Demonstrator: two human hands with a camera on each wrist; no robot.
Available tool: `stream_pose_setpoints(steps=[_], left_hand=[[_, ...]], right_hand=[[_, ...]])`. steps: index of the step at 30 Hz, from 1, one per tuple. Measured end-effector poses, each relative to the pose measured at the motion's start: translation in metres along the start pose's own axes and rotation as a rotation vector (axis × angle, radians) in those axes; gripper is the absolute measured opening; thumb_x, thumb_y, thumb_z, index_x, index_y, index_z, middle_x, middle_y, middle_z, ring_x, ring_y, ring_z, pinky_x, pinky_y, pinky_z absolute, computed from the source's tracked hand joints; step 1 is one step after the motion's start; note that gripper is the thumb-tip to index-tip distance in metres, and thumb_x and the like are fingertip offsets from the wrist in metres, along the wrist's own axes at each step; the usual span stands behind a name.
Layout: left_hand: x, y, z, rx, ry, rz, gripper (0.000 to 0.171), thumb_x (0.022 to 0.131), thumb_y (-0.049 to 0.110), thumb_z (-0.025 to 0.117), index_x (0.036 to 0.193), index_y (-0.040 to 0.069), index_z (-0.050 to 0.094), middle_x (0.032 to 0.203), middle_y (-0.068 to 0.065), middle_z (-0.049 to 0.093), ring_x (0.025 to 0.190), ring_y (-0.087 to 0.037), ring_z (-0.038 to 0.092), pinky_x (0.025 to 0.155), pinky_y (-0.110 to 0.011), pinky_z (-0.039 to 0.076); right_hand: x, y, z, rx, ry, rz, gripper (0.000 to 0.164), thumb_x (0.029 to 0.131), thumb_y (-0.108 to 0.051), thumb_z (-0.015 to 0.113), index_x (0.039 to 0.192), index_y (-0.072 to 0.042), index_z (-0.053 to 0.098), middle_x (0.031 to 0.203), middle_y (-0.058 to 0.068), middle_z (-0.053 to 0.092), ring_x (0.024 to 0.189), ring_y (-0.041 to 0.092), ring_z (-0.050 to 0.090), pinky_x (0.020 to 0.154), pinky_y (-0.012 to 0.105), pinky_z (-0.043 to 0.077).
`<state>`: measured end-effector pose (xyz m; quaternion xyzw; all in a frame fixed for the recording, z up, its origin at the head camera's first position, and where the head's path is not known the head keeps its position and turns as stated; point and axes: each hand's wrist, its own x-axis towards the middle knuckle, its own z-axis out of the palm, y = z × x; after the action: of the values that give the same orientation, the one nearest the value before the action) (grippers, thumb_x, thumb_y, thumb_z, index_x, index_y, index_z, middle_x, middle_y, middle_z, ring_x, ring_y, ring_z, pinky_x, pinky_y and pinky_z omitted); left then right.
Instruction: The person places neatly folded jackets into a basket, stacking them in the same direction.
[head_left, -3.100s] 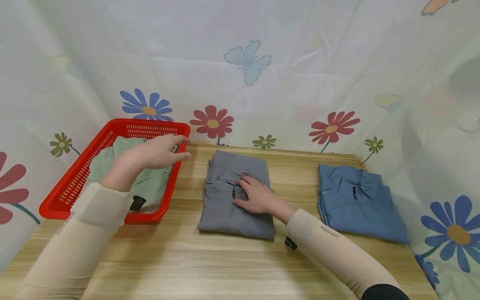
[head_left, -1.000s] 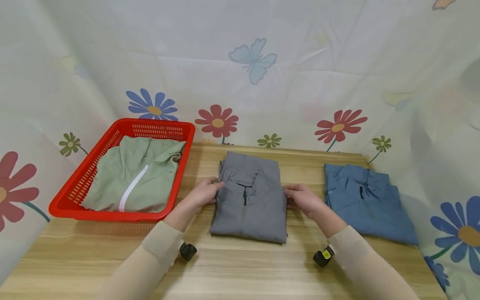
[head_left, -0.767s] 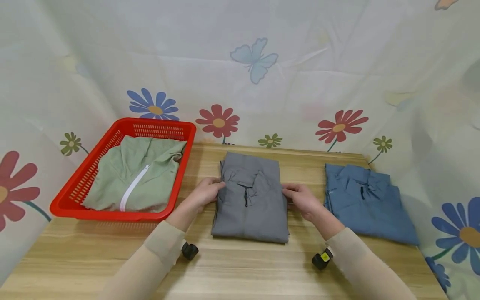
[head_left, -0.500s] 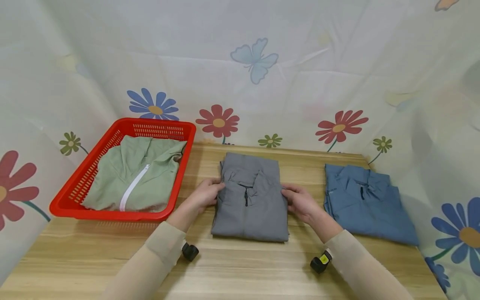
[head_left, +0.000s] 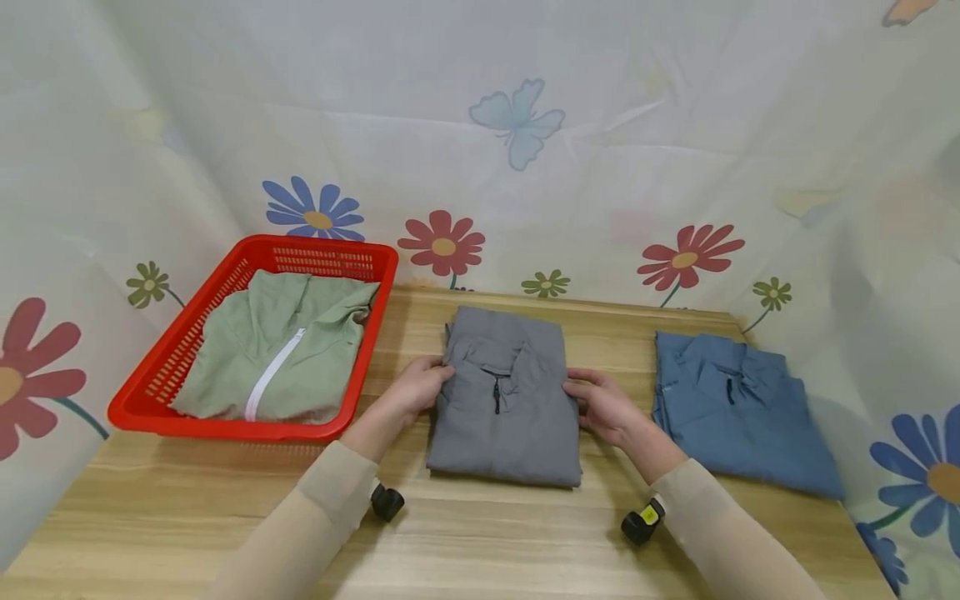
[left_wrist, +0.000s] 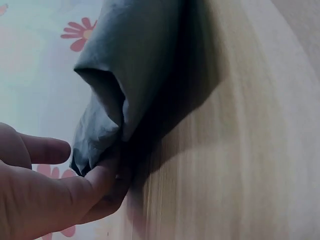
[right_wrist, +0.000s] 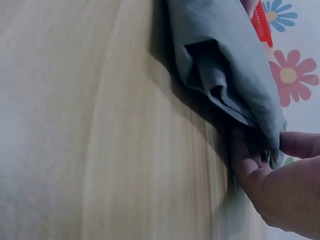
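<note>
A folded grey jacket [head_left: 498, 433] with a dark zip pull lies on the wooden table, its collar facing up. My left hand [head_left: 420, 385] holds its left side, the thumb on top and the other fingers tucked under the layers. On the opposite side my right hand [head_left: 603, 404] grips the edge the same way, fingers beneath the cloth in the right wrist view. Both wrist views show the jacket's folded layers [left_wrist: 135, 45] gaping at the side. Most of the fingertips are hidden under the fabric.
A red plastic basket [head_left: 386, 292] stands to the left, with a folded light-green jacket [head_left: 315, 367] with a white zip inside. To the right lies a folded blue jacket [head_left: 750, 425] near the table [head_left: 517, 550] edge. A flowered curtain [head_left: 420, 125] hangs behind.
My left hand has come from over the basket to the grey jacket's left side. My right hand has moved from its top to its right side. Both then hold almost still.
</note>
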<state>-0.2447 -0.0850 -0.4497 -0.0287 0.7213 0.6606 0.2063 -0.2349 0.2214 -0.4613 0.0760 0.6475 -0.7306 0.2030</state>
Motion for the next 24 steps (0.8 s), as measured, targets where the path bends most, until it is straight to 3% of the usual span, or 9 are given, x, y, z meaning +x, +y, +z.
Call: stream_pose_setpoints(steps=[7,16,24], left_hand=[[0.006,-0.004,0.002,-0.009,0.029,0.006,0.054,0.109,0.011,0.043,0.156,-0.010,0.028,0.155,-0.029,0.038,0.139,-0.041,0.042,0.109,-0.054,0.041],[0.010,-0.005,0.005,-0.103,0.054,-0.003,0.050,0.105,0.005,0.050,0.152,-0.003,0.037,0.148,-0.025,0.044,0.123,-0.035,0.054,0.099,-0.050,0.049],[0.015,-0.007,0.006,-0.128,0.083,-0.007,0.048,0.102,0.002,0.057,0.148,-0.002,0.042,0.135,-0.021,0.052,0.106,-0.026,0.059,0.082,-0.035,0.053]], right_hand=[[0.001,0.000,-0.008,-0.037,-0.051,0.017,0.058,0.108,-0.007,0.050,0.157,0.009,0.024,0.130,0.015,0.055,0.101,0.016,0.064,0.081,0.033,0.057],[0.002,-0.002,-0.013,-0.043,-0.079,0.016,0.056,0.107,-0.003,0.050,0.155,0.009,0.025,0.119,0.010,0.061,0.098,0.015,0.065,0.080,0.034,0.057],[-0.003,-0.011,-0.012,-0.077,-0.076,-0.028,0.054,0.105,-0.002,0.052,0.153,0.008,0.029,0.111,0.008,0.066,0.092,0.015,0.068,0.077,0.033,0.059]])
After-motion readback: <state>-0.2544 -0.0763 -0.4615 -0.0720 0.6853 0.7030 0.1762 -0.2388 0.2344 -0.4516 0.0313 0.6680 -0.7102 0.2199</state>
